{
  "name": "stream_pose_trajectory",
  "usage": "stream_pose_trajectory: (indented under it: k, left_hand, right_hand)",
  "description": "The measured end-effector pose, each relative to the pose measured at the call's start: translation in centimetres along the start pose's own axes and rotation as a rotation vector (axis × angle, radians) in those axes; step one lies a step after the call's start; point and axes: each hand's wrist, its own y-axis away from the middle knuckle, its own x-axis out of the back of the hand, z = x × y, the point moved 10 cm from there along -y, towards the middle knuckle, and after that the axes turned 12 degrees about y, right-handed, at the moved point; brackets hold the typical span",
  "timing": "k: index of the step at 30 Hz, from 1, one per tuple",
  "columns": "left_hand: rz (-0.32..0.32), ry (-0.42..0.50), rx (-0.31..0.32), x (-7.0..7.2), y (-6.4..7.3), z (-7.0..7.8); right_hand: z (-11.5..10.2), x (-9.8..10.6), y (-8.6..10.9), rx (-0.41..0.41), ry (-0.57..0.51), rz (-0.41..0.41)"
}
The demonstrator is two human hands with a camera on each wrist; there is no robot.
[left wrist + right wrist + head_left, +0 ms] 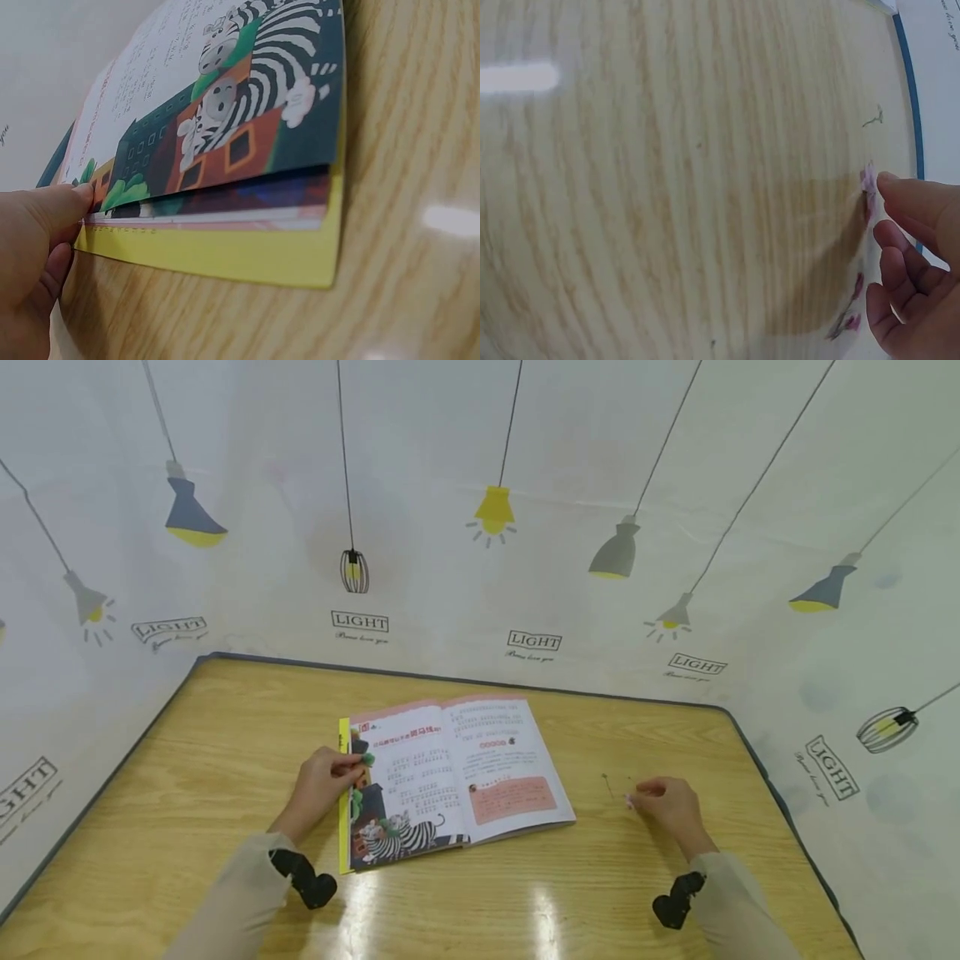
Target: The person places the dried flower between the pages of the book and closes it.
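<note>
An open picture book (pixel 487 760) lies on the table, its left page showing zebras and its yellow back edge sticking out beneath. My left hand (pixel 324 783) pinches that book's left edge, thumb on top of the page; in the left wrist view the page corner lifts slightly off the sheets below. To the right of the book, my right hand (pixel 669 808) pinches what looks like a thin see-through sheet with small pressed purple flowers (pixel 868 187). Its outline is hard to make out. A thin sprig (pixel 607 785) shows just left of these fingers.
The wooden table (pixel 187 760) has a dark edge strip (pixel 450 677) along its far side. Behind it hangs a pale backdrop (pixel 420 527) printed with lamps. Light glares off the tabletop near the front.
</note>
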Motion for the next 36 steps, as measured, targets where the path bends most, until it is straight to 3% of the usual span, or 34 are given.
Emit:
stream_pose_trajectory:
  k: [9, 22, 29, 36]
  left_hand:
    - [0.005, 0.030, 0.004, 0.0, 0.1, -0.2]
    - [0.014, 0.025, -0.011, 0.1, 0.1, -0.2]
    - [0.023, 0.026, -0.008, 0.1, 0.2, -0.3]
    - [0.023, 0.036, -0.015, 0.0, 0.2, -0.3]
  right_hand:
    - [1.5, -0.5, -0.1, -0.042, -0.025, 0.012]
    - [1.3, -0.8, -0.1, -0.053, -0.011, -0.046]
    - [0.1, -0.2, 0.1, -0.056, -0.065, -0.072]
    - [-2.9, 0.5, -0.5, 0.010, -0.092, -0.049]
